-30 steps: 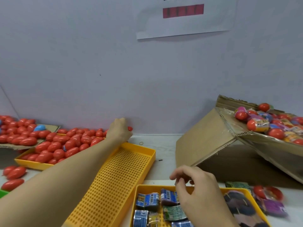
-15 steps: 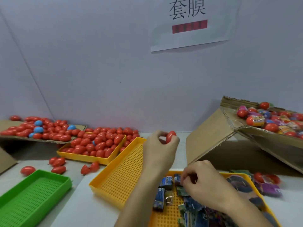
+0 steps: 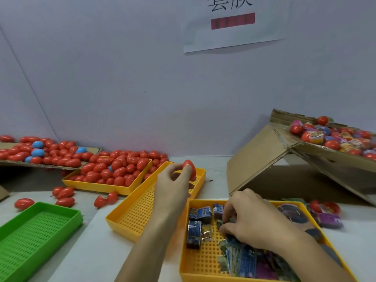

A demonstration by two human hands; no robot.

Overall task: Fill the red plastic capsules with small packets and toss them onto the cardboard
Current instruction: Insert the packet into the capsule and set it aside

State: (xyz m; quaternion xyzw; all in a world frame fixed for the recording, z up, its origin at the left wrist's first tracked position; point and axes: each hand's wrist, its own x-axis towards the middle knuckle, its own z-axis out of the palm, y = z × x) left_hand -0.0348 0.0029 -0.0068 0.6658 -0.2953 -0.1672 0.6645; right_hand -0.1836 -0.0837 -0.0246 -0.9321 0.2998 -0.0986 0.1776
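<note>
Head view of a capsule-filling station. The left hand [image 3: 173, 186] pinches one red capsule [image 3: 189, 169] between thumb and fingertips, raised above the far end of an empty yellow tray [image 3: 142, 216]; the capsule's long axis stands nearly upright. The right hand [image 3: 250, 222], fingers curled, reaches down into the packet tray [image 3: 203, 259] at near centre and appears to be pinching one of the small packets [image 3: 200, 213], though its fingertips hide the contact. The capsule thus lies up and to the far left of the right hand, the two hands close together, so packet and capsule will likely have to meet between them. The cardboard [image 3: 305, 151] bearing filled capsules slopes at far right, nearer the right hand. Unfilled capsules fill a second yellow tray [image 3: 105, 186] at far left. A wall sign [image 3: 234, 23] shows the partly cropped characters 套膜; the packet print is too small to read. A green tray [image 3: 30, 241] sits on the counter [image 3: 81, 251] at near left.
</note>
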